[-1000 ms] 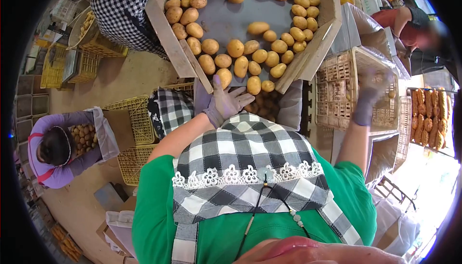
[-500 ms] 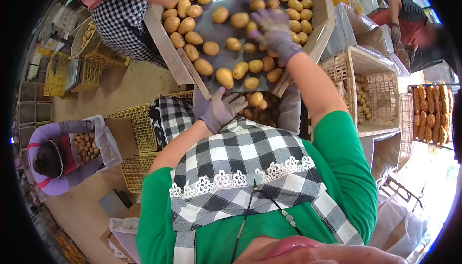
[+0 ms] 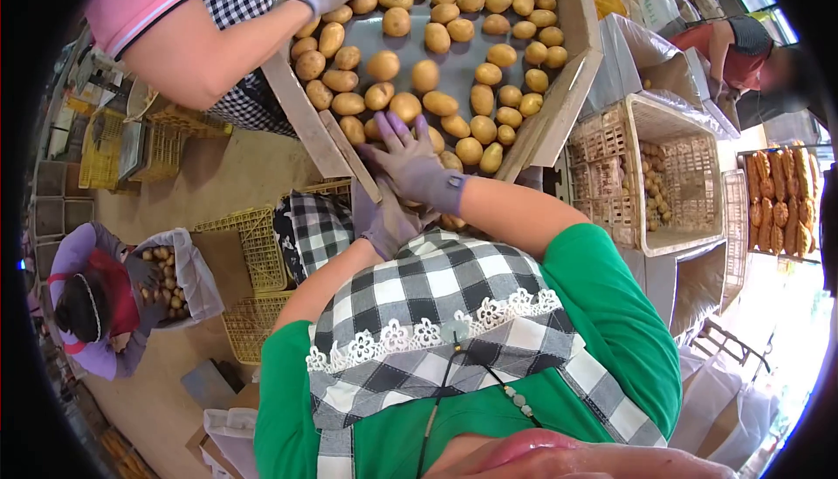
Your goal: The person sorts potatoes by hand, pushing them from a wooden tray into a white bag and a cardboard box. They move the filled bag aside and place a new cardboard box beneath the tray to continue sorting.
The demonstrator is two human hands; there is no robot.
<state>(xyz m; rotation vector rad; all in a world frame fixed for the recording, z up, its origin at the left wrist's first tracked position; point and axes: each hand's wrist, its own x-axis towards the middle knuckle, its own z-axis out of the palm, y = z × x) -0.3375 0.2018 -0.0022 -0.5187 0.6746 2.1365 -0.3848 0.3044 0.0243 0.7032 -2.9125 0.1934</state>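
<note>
My right hand (image 3: 417, 172) has its fingers loosely spread against the potatoes (image 3: 405, 107) at the narrow mouth of the tray (image 3: 454, 67). They look firm, fairly light and apt to roll, with skin that could bruise; a cupped palm round the middle should suit each. My left hand (image 3: 389, 229) sits below, overlapped by my right, so I cannot tell how its fingers stand. Potatoes beneath are mostly hidden, and one in the tray is blurred
</note>
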